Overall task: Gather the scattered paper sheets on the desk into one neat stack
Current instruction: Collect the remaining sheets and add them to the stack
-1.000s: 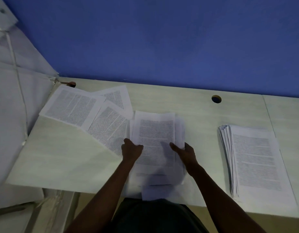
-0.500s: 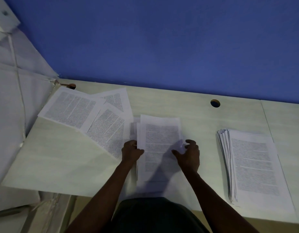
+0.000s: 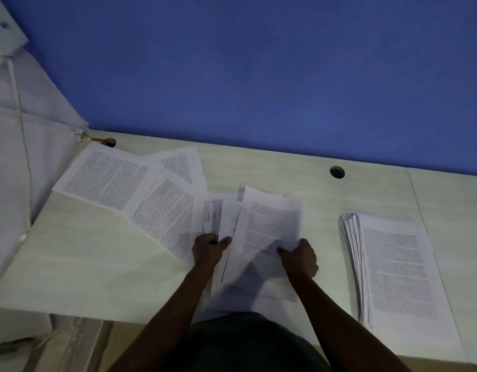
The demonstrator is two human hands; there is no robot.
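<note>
Both hands grip a small bundle (image 3: 269,232) of sheets at its sides, left hand (image 3: 209,251) and right hand (image 3: 299,256), likely to square it. Three loose sheets (image 3: 162,208) lie left on the counter (image 3: 84,264); a stack (image 3: 398,267) sits right.

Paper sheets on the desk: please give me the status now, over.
Left hand and right hand both grip the centre sheets. Three loose sheets lie spread at left. Side stack sits at right. Nothing blocking.
</note>
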